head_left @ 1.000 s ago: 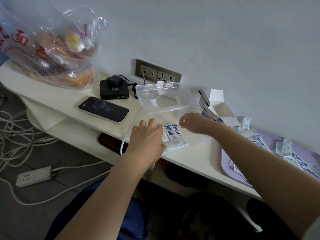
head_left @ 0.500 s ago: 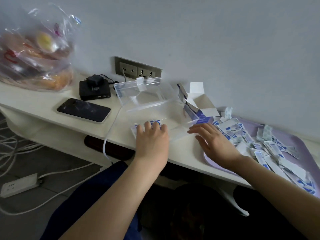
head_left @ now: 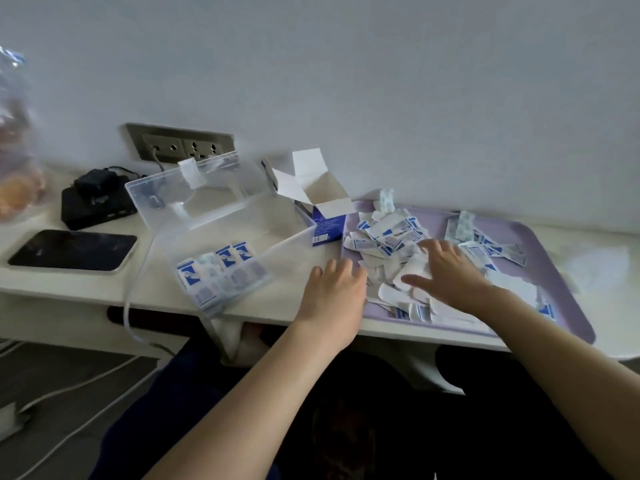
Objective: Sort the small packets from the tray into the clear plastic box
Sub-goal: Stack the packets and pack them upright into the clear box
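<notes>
A clear plastic box with its lid up stands on the white desk, holding several blue-and-white packets in a row at its near left corner. To its right a lilac tray carries a loose heap of small packets. My left hand hovers palm down at the tray's left edge, fingers straight. With fingers spread, my right hand lies over the heap and touches the packets. Neither hand grips anything that I can see.
An opened blue-and-white carton stands between box and tray. A black phone, a black charger block and a wall socket strip are at the left. A clear bag of food sits far left. Cables lie on the floor.
Both hands left the box and moved right to the tray. The right hand went from the box to the packet heap, and the view turned right.
</notes>
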The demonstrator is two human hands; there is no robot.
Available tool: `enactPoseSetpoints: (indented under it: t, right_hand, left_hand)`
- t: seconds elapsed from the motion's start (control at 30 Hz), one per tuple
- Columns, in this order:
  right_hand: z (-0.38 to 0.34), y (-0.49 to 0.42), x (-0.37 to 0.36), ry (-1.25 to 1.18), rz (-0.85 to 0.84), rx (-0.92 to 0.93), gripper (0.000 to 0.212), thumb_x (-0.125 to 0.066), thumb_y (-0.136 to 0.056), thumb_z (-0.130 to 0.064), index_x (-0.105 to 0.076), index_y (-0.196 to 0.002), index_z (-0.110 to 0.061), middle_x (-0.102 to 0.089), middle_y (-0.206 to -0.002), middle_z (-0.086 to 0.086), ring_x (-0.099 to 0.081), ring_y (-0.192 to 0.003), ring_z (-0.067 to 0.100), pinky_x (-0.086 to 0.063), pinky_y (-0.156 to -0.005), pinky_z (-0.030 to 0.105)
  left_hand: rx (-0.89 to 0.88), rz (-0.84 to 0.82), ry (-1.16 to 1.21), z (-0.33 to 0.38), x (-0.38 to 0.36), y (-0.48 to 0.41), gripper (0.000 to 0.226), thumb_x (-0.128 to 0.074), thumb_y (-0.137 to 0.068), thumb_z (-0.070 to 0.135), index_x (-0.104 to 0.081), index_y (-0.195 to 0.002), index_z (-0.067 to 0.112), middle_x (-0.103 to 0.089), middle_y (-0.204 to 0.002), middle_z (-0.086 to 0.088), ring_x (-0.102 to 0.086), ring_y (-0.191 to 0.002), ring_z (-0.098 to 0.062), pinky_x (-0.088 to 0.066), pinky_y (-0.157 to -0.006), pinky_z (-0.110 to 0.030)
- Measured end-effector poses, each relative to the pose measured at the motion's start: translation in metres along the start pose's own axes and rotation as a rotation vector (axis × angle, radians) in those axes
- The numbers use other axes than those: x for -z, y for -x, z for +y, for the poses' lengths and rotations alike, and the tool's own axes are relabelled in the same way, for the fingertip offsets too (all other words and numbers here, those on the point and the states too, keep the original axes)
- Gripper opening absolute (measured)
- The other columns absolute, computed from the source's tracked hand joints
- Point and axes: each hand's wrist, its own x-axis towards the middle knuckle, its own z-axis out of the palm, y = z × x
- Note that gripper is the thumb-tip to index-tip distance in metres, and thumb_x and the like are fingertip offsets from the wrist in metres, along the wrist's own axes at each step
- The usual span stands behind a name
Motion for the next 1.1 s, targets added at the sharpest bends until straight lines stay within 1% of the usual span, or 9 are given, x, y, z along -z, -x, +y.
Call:
enactPoseSetpoints:
  t: [0.1,0.17,0.23,0.37,0.5,0.7,0.83,1.0,1.1]
  right_hand:
    - [0.022,0.001,0.003,0.000,-0.201,-0.090,0.110,-0.070,-0.068,-0.061,-0.013,-0.146,-0.007,-0.021,-0.150,0.016,-0.022,-0.138,0.034,-0.025,-0.110,0.045]
    - [0.029,0.003,0.001,0.011,-0.296,-0.062,0.120,-0.073,-0.063,-0.062,-0.006,-0.148,-0.009,-0.016,-0.153,0.015,-0.015,-0.142,0.032,-0.020,-0.112,0.045]
    - [0.032,0.007,0.000,0.006,-0.311,-0.023,0.123,-0.075,-0.062,-0.060,-0.002,-0.148,-0.012,-0.016,-0.154,0.013,-0.013,-0.143,0.030,-0.020,-0.112,0.046]
    - [0.038,0.014,0.004,-0.033,-0.272,0.038,0.115,-0.077,-0.067,-0.050,-0.006,-0.148,-0.012,-0.023,-0.151,0.011,-0.020,-0.140,0.029,-0.026,-0.109,0.042]
    - [0.045,0.021,0.016,-0.062,-0.230,0.056,0.108,-0.080,-0.063,-0.045,-0.017,-0.145,-0.014,-0.028,-0.144,0.011,-0.025,-0.134,0.028,-0.032,-0.107,0.041]
    - [0.058,0.024,0.013,-0.017,-0.274,0.008,0.073,-0.080,-0.067,-0.039,-0.041,-0.122,-0.011,-0.051,-0.123,0.005,-0.048,-0.111,0.023,-0.044,-0.087,0.035]
    - [0.062,0.025,0.009,-0.058,-0.295,0.032,0.057,-0.076,-0.073,-0.032,-0.048,-0.119,-0.013,-0.057,-0.119,0.005,-0.053,-0.105,0.024,-0.044,-0.085,0.034]
    - [0.060,0.026,0.011,-0.057,-0.356,0.075,0.023,-0.067,-0.081,-0.026,-0.058,-0.098,-0.012,-0.058,-0.091,0.007,-0.053,-0.080,0.020,-0.037,-0.058,0.024]
    - [0.059,0.029,0.011,-0.070,-0.351,0.070,0.027,-0.064,-0.084,-0.032,-0.059,-0.103,-0.012,-0.057,-0.094,0.005,-0.054,-0.086,0.022,-0.039,-0.069,0.029]
  left_hand:
    - [0.004,-0.048,0.019,0.010,-0.010,-0.013,0.037,-0.048,-0.096,0.035,-0.043,-0.126,0.013,-0.046,-0.127,-0.007,-0.044,-0.116,-0.025,-0.036,-0.092,-0.035]
    - [0.012,-0.100,0.026,0.015,-0.016,-0.021,0.042,-0.048,-0.095,0.040,-0.043,-0.127,0.013,-0.046,-0.128,-0.007,-0.043,-0.118,-0.026,-0.036,-0.094,-0.035]
    - [0.024,-0.146,0.024,0.019,-0.020,-0.027,0.044,-0.049,-0.094,0.041,-0.042,-0.126,0.013,-0.045,-0.129,-0.008,-0.043,-0.120,-0.026,-0.035,-0.094,-0.035]
    - [0.034,-0.199,0.047,0.031,-0.027,-0.035,0.045,-0.047,-0.094,0.042,-0.041,-0.128,0.013,-0.044,-0.131,-0.009,-0.043,-0.120,-0.028,-0.035,-0.095,-0.035]
    - [0.009,-0.169,0.049,0.045,-0.032,-0.042,0.049,-0.043,-0.095,0.046,-0.038,-0.133,0.017,-0.041,-0.131,-0.007,-0.040,-0.122,-0.027,-0.033,-0.096,-0.035]
    - [-0.031,-0.168,0.127,0.057,-0.036,-0.048,0.043,-0.045,-0.096,0.041,-0.040,-0.132,0.017,-0.040,-0.129,-0.007,-0.039,-0.120,-0.026,-0.035,-0.094,-0.035]
    - [-0.032,-0.210,0.120,0.061,-0.038,-0.049,0.041,-0.045,-0.096,0.041,-0.042,-0.129,0.018,-0.039,-0.129,-0.007,-0.038,-0.120,-0.026,-0.035,-0.095,-0.036]
    - [-0.026,-0.217,0.133,0.062,-0.038,-0.051,0.038,-0.047,-0.095,0.040,-0.044,-0.126,0.018,-0.040,-0.127,-0.007,-0.038,-0.119,-0.026,-0.039,-0.094,-0.037]
    - [-0.008,-0.227,0.168,0.063,-0.038,-0.051,0.037,-0.049,-0.095,0.039,-0.045,-0.124,0.018,-0.042,-0.125,-0.006,-0.039,-0.119,-0.026,-0.040,-0.093,-0.038]
